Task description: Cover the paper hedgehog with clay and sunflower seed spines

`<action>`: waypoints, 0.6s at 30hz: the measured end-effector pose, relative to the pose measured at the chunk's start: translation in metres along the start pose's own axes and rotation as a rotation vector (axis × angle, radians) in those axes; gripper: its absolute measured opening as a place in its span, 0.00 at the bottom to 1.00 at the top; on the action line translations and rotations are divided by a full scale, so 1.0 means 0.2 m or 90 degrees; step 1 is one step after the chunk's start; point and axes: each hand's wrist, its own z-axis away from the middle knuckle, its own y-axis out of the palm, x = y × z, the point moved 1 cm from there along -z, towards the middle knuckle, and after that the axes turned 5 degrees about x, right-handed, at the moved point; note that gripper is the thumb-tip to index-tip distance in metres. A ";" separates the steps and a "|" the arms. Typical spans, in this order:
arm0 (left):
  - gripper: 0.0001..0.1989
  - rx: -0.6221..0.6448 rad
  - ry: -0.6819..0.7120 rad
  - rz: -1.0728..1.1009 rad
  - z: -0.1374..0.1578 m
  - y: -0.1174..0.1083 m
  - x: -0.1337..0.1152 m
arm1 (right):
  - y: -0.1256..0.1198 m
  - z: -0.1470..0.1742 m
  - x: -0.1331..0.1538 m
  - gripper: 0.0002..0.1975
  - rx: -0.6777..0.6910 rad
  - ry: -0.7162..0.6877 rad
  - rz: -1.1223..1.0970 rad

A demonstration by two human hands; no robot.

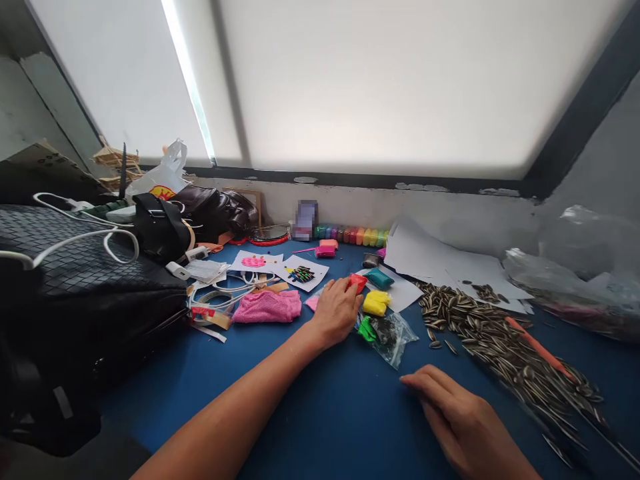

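My left hand (pixel 336 310) lies palm down at the middle of the blue table, its fingers slightly bent beside a red clay packet (pixel 357 283). Whether the fingertips touch that packet is hard to make out. Just right of this hand are yellow clay (pixel 377 303), bright green clay (pixel 367 329) and a clear plastic bag (pixel 395 337) with dark clay in it. Behind them a teal clay packet (pixel 379 279) rests on white paper. Closer to me, my right hand (pixel 457 417) hovers or rests over the table, fingers extended and holding nothing.
Striped sunflower seeds (pixel 480 333) spread over the right side, an orange stick (pixel 540 348) among them. A pink cloth (pixel 267 307), two decorated cards (pixel 302 272) and a black bag (pixel 90 293) are on the left. Colourful clay tubs (pixel 353 235) line the wall near a phone (pixel 305 220).
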 end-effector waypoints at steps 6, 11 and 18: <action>0.28 0.054 0.091 -0.012 0.05 -0.02 -0.05 | 0.02 0.02 0.01 0.11 -0.012 -0.001 0.063; 0.30 0.122 0.087 -0.004 0.05 0.00 -0.07 | 0.03 0.02 -0.01 0.11 0.004 -0.024 0.085; 0.35 0.122 -0.048 0.081 -0.01 -0.04 0.04 | 0.03 0.02 -0.01 0.12 0.028 -0.013 0.089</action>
